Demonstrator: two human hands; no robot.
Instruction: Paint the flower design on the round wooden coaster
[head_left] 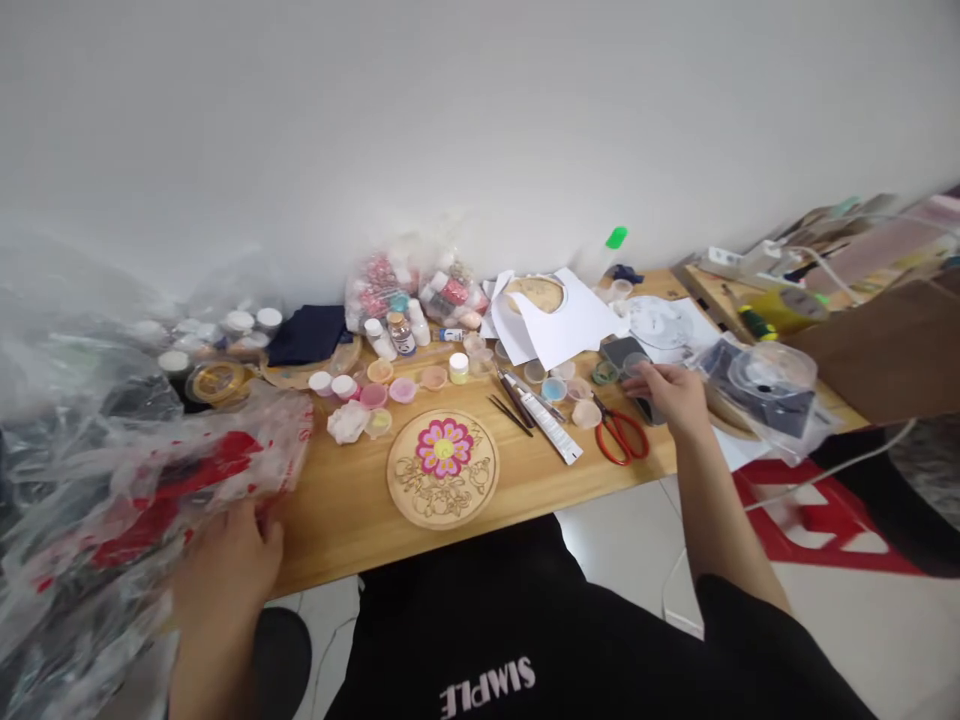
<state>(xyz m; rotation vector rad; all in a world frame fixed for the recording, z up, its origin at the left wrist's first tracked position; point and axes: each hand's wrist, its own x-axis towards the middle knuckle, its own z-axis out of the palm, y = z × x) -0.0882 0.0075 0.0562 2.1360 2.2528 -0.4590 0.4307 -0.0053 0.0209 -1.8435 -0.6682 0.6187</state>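
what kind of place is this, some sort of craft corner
Most likely a home craft or hobby desk: a wooden table against a bare wall holds a round wooden disc with a coloured flower, many small pots of colour, and red-handled scissors.

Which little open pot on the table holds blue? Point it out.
The blue pot between the white tube and the green pot; the rest hold pink, orange or yellow.
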